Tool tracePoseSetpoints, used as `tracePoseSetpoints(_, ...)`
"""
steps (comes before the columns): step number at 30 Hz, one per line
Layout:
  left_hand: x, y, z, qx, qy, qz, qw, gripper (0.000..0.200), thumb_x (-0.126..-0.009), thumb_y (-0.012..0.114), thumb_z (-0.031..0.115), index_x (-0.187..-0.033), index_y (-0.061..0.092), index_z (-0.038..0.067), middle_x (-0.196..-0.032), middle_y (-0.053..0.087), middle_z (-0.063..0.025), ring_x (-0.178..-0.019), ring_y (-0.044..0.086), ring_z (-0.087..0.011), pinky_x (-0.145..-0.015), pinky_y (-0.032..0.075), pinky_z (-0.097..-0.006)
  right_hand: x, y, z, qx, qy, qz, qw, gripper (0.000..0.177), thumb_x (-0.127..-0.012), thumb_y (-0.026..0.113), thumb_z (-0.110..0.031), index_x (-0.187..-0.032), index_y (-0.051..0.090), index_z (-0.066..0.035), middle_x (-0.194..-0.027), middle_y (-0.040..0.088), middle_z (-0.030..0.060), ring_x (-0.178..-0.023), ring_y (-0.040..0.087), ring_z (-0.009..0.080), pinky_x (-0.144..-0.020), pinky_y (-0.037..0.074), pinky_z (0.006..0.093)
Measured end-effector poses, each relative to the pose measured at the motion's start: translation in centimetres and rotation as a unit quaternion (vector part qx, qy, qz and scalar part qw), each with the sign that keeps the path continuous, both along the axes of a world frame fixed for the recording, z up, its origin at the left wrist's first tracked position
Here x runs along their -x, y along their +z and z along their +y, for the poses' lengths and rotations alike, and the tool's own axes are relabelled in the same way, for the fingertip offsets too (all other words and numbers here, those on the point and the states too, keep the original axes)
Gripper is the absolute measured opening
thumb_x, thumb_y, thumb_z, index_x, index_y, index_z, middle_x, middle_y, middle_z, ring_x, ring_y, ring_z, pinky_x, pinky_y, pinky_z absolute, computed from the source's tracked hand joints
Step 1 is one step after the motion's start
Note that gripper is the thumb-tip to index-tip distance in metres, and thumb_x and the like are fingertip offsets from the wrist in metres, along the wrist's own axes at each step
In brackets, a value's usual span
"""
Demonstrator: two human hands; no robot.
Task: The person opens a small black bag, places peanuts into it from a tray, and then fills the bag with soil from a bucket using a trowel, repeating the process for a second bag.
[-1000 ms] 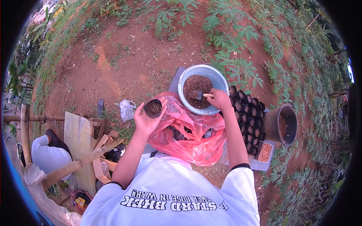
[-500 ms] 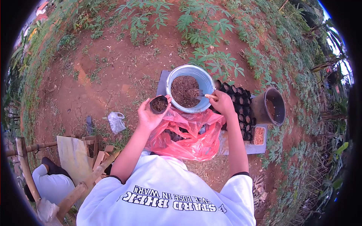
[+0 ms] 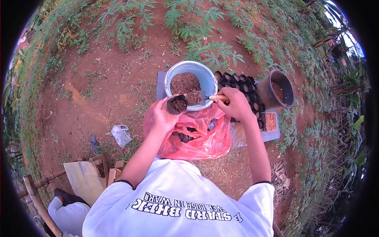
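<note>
My left hand (image 3: 163, 113) is closed around a small black planting bag (image 3: 177, 105) with dark soil in it. In my right hand (image 3: 233, 102) is the wooden handle of a hand trowel (image 3: 203, 97); its blade carries soil and is right beside the bag's opening. Both are over the near rim of a light blue bucket (image 3: 212, 81), which contains loose brown soil (image 3: 184, 84). Below my hands lies a red plastic bag (image 3: 205, 144) with black pieces showing inside it.
Rows of filled black bags (image 3: 239, 81) stand right of the bucket. Beyond them a dark bucket (image 3: 287, 89) leans over. A small tray of orange-brown grains (image 3: 271, 121) sits nearby. A clear plastic bag (image 3: 121, 135) lies on the ground; another person (image 3: 69, 215) is at lower left.
The trowel has come up out of the soil with a load and moved left to the planting bag. My left hand has brought the bag closer to it. The camera view has shifted slightly.
</note>
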State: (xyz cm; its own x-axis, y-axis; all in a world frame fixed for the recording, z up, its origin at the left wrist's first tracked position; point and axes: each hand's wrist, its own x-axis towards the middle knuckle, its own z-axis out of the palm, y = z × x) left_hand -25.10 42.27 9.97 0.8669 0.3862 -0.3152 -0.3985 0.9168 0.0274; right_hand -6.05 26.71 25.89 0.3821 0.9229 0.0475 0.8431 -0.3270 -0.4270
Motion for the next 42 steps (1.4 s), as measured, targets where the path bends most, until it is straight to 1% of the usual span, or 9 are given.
tracePoseSetpoints(4,0.0,0.0,-0.1,-0.025,-0.01,0.001,1.0,0.048,-0.095,0.046,0.029,-0.127,0.056,-0.005,-0.135,0.058,-0.0235,-0.125,0.056,-0.0337,-0.106,0.045,-0.049,0.6,-0.3,0.6,0.004,0.033,-0.009,0.999,0.024,-0.081,0.071,-0.022,-0.087,0.063,-0.001,-0.078,0.061,0.0152,-0.077,0.061,0.0347,-0.07,0.048,0.0425)
tracePoseSetpoints(7,-0.1,-0.1,-0.3,-0.03,0.005,0.027,0.999,0.048,-0.095,0.045,0.03,-0.128,0.056,-0.004,-0.135,0.058,-0.0233,-0.126,0.056,-0.0346,-0.107,0.044,-0.0481,1.0,-0.6,1.4,-0.006,0.055,-0.035,0.998,0.023,-0.08,0.071,-0.022,-0.085,0.062,-0.001,-0.078,0.062,0.0151,-0.076,0.061,0.035,-0.07,0.047,0.044)
tracePoseSetpoints(9,0.0,-0.2,-0.2,-0.05,0.0,-0.002,0.999,0.049,-0.096,0.046,0.03,-0.129,0.055,-0.004,-0.137,0.057,-0.0218,-0.126,0.055,-0.0337,-0.107,0.044,-0.0475,1.4,-0.2,2.1,0.034,0.064,-0.048,0.996,0.024,-0.079,0.07,-0.024,-0.084,0.062,-0.003,-0.078,0.065,0.0162,-0.081,0.065,0.0355,-0.076,0.05,0.0461)
tracePoseSetpoints(10,0.1,-0.3,-0.2,-0.066,-0.001,-0.033,0.997,0.049,-0.096,0.046,0.03,-0.131,0.054,-0.004,-0.138,0.057,-0.0204,-0.127,0.054,-0.0329,-0.107,0.043,-0.047,1.5,-0.2,2.3,0.032,0.06,-0.047,0.997,0.024,-0.079,0.07,-0.024,-0.084,0.062,-0.003,-0.078,0.065,0.0162,-0.081,0.065,0.0355,-0.076,0.05,0.0461)
tracePoseSetpoints(14,0.3,0.1,-0.4,-0.07,0.002,-0.007,0.997,0.049,-0.096,0.044,0.03,-0.131,0.054,-0.004,-0.142,0.054,-0.0219,-0.129,0.054,-0.0326,-0.106,0.043,-0.0479,1.7,-0.8,3.3,0.03,0.106,-0.076,0.991,0.027,-0.08,0.069,-0.029,-0.081,0.061,-0.003,-0.077,0.066,0.0154,-0.08,0.066,0.036,-0.075,0.051,0.0467)
tracePoseSetpoints(17,0.3,0.3,-0.7,-0.098,0.006,0.02,0.995,0.046,-0.098,0.046,0.03,-0.129,0.055,-0.004,-0.137,0.058,-0.0228,-0.124,0.058,-0.0319,-0.105,0.046,-0.0465,2.2,-0.9,4.3,0.028,0.136,-0.107,0.984,0.027,-0.081,0.069,-0.029,-0.08,0.06,-0.003,-0.075,0.064,0.0145,-0.078,0.066,0.0357,-0.073,0.05,0.0468)
tracePoseSetpoints(22,-0.1,-0.4,-0.9,-0.098,0.029,0.029,0.994,0.034,-0.1,0.06,0.028,-0.121,0.057,0.003,-0.125,0.065,-0.0192,-0.112,0.065,-0.0287,-0.098,0.053,-0.0432,3.0,-0.3,5.5,0.034,0.162,-0.129,0.978,0.027,-0.08,0.069,-0.028,-0.077,0.06,-0.003,-0.072,0.064,0.0146,-0.075,0.066,0.0357,-0.07,0.051,0.0465)
tracePoseSetpoints(35,0.0,-0.1,-0.8,-0.095,0.036,0.029,0.994,0.036,-0.098,0.064,0.025,-0.125,0.055,0.004,-0.125,0.065,-0.0182,-0.115,0.064,-0.0284,-0.099,0.053,-0.0439,2.9,1.4,6.2,0.083,0.187,-0.164,0.965,0.026,-0.08,0.066,-0.028,-0.077,0.062,-0.002,-0.069,0.063,0.0164,-0.071,0.065,0.0375,-0.07,0.052,0.0485)
tracePoseSetpoints(42,0.0,0.3,-1.1,-0.107,0.037,0.036,0.993,0.041,-0.101,0.058,0.027,-0.128,0.055,-0.003,-0.134,0.061,-0.0186,-0.123,0.059,-0.029,-0.107,0.047,-0.0446,2.0,2.4,5.4,0.095,0.193,-0.19,0.958,0.025,-0.081,0.066,-0.027,-0.077,0.062,-0.002,-0.067,0.063,0.016,-0.07,0.065,0.0373,-0.069,0.052,0.0479)
